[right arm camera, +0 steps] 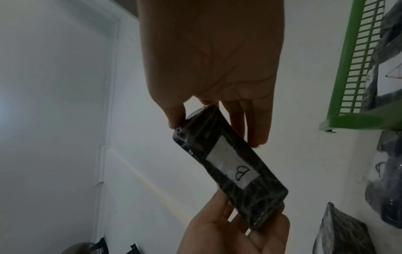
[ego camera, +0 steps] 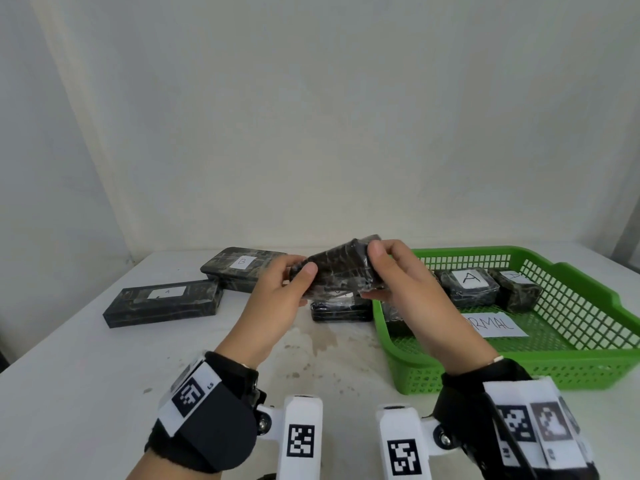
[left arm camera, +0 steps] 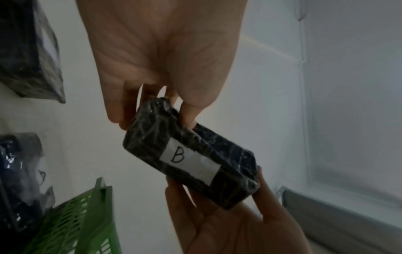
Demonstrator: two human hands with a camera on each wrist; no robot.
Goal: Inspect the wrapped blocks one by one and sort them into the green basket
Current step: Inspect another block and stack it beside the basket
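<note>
Both hands hold one dark plastic-wrapped block in the air above the table, tilted, one hand at each end. My left hand pinches its left end between thumb and fingers; my right hand pinches the right end. The wrist views show a white label marked B on the held block, facing away from me. The green basket sits at the right with two wrapped blocks, one labelled A, and a paper reading "ORMAL".
On the white table lie more wrapped blocks: a long block at left, a block labelled B behind it, and another under my hands beside the basket. A pale wall stands behind.
</note>
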